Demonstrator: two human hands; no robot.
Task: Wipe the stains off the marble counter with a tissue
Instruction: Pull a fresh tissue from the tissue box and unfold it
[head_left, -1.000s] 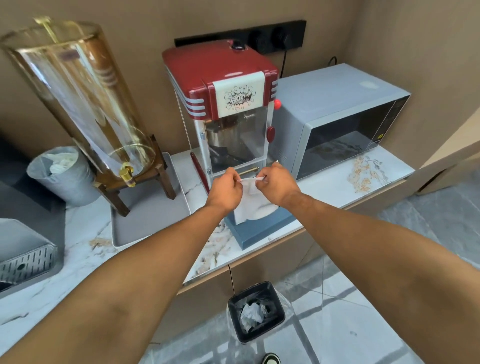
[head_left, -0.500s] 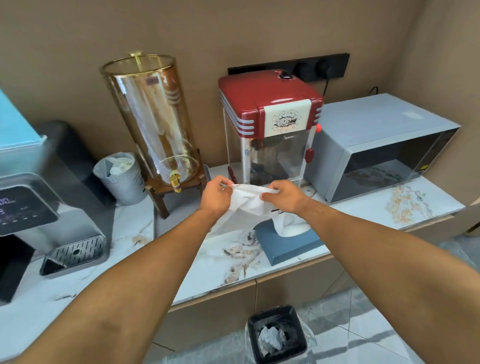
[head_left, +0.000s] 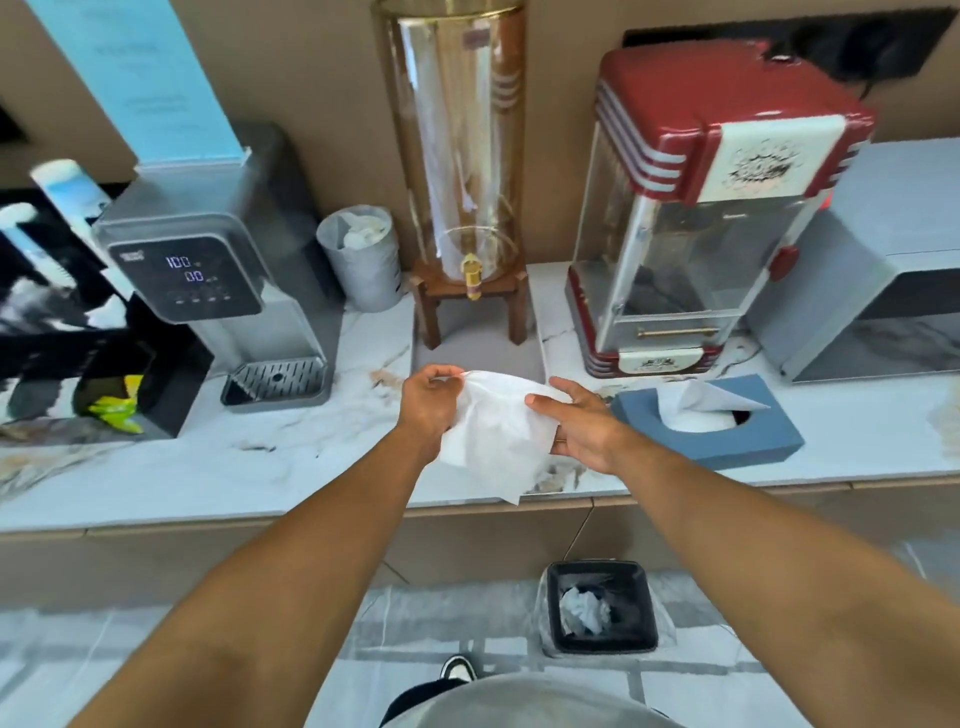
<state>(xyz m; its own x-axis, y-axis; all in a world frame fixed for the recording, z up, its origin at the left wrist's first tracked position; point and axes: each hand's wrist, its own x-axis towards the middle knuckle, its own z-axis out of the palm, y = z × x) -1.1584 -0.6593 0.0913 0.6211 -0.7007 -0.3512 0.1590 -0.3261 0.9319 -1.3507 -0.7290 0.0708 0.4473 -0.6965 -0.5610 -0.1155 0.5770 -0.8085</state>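
A white tissue (head_left: 493, 431) hangs spread between my hands above the white marble counter (head_left: 291, 457). My left hand (head_left: 428, 402) pinches its upper left corner. My right hand (head_left: 579, 421) holds the tissue's right edge with thumb and fingers, the other fingers spread. Brownish marks (head_left: 558, 475) show on the counter just under the tissue, and another mark (head_left: 384, 376) lies left of my left hand. A blue tissue box (head_left: 748, 431) with a tissue sticking out sits on the counter to the right.
Along the wall stand a grey water dispenser (head_left: 218, 260), a grey cup of used paper (head_left: 363, 260), a glass drink dispenser (head_left: 462, 156) on a wooden stand and grey tray, a red popcorn machine (head_left: 701, 208) and a microwave (head_left: 893, 270). A black bin (head_left: 602, 605) sits on the floor.
The tissue has come free of the blue box and both hands carried it left, in front of the glass dispenser. The view has swung left and down.
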